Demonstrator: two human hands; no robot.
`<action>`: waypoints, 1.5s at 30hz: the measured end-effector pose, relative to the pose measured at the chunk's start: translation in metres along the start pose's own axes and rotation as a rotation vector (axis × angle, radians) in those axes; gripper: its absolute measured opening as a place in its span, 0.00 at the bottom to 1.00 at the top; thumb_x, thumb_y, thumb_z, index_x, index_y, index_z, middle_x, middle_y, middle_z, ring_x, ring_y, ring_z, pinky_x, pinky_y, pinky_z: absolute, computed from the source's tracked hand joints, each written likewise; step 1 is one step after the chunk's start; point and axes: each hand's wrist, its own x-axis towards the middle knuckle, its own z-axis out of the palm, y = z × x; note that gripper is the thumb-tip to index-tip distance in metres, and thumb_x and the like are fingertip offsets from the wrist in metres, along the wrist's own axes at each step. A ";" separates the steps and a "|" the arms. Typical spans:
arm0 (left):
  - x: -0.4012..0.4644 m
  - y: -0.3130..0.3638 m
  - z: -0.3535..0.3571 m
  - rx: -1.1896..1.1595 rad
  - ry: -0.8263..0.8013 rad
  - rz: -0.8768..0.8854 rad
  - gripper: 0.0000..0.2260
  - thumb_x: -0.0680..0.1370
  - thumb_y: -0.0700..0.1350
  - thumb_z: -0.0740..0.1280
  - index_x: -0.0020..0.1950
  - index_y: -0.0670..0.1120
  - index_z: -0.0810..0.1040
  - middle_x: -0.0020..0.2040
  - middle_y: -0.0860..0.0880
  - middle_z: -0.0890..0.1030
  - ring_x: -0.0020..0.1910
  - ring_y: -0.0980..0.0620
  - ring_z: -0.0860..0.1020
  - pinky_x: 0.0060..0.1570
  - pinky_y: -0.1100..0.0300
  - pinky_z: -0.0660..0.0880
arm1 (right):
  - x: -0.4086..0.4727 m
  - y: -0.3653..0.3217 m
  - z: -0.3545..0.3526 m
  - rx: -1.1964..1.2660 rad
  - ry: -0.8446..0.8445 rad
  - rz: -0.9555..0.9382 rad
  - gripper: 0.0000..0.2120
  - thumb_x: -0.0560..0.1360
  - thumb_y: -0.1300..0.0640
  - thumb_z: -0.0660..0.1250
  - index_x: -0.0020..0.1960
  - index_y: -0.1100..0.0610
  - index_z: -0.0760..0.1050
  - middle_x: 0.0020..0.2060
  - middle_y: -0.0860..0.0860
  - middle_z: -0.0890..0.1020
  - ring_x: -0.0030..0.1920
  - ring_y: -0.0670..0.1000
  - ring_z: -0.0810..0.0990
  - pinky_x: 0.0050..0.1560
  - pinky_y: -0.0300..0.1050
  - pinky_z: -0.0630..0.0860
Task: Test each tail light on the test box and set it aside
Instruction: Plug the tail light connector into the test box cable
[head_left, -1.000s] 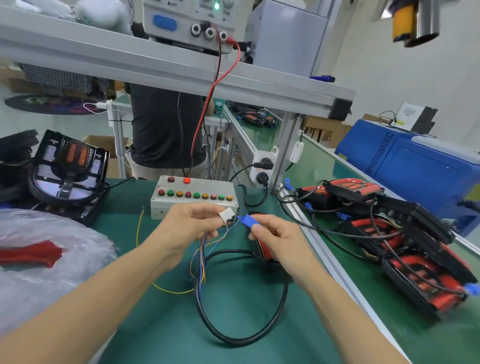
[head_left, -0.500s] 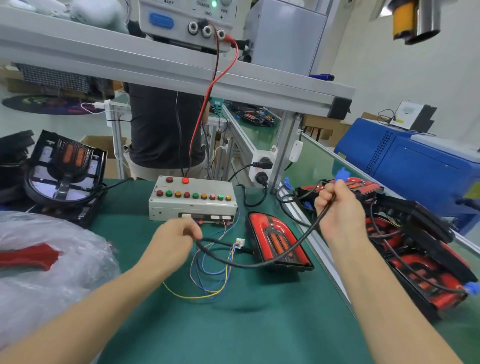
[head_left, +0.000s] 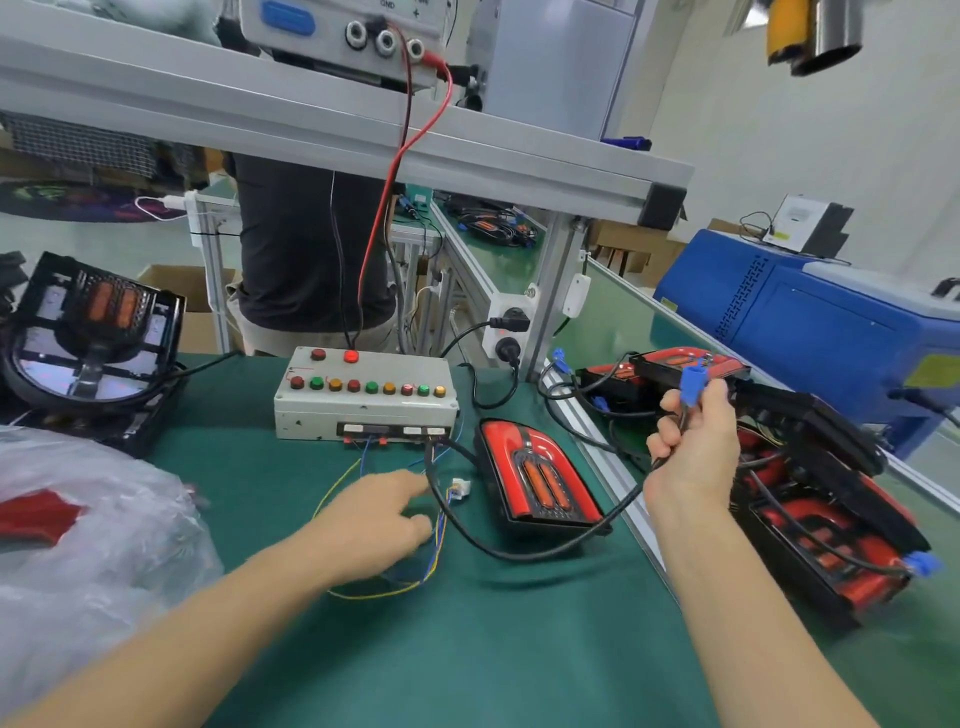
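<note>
A red tail light (head_left: 537, 475) lies face up on the green mat, right of the grey test box (head_left: 363, 397) with its row of coloured lamps. Its black cable (head_left: 519, 553) loops across the mat and rises to my right hand (head_left: 693, 447), which grips the cable below its blue plug (head_left: 693, 387), held up over the bench's right rail. My left hand (head_left: 379, 519) hovers low over the test box's thin coloured wires, fingers loosely extended toward the white connector (head_left: 460, 488) lying on the mat.
A pile of red tail lights with black cables (head_left: 810, 499) fills the right-hand bench. A clear plastic bag (head_left: 88, 519) lies at left, a black tray with a lamp (head_left: 93, 338) behind it. A person in dark clothes (head_left: 306, 249) stands behind the bench frame.
The blue plug was pulled off the white connector. My right hand carried the plug and cable up and right; my left hand let the white connector drop onto the mat.
</note>
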 end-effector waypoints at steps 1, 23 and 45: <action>0.007 0.004 0.007 0.019 0.065 -0.036 0.18 0.78 0.50 0.63 0.69 0.53 0.72 0.60 0.50 0.79 0.53 0.52 0.77 0.47 0.64 0.70 | -0.002 0.001 0.000 0.000 -0.015 -0.015 0.06 0.81 0.51 0.59 0.46 0.51 0.71 0.33 0.47 0.75 0.25 0.44 0.60 0.25 0.36 0.56; 0.022 0.003 -0.044 -0.924 0.317 0.028 0.08 0.77 0.32 0.65 0.50 0.42 0.81 0.33 0.48 0.81 0.26 0.58 0.73 0.28 0.69 0.70 | -0.074 0.058 0.050 -0.559 -0.780 -0.225 0.15 0.73 0.65 0.70 0.49 0.44 0.80 0.40 0.34 0.82 0.41 0.35 0.78 0.44 0.27 0.70; 0.017 -0.012 -0.048 -0.810 0.375 0.214 0.10 0.74 0.31 0.68 0.46 0.45 0.85 0.44 0.48 0.86 0.47 0.52 0.82 0.51 0.63 0.78 | -0.076 0.045 0.053 -0.513 -0.908 -0.070 0.15 0.72 0.67 0.73 0.47 0.46 0.84 0.43 0.43 0.86 0.44 0.40 0.82 0.49 0.32 0.74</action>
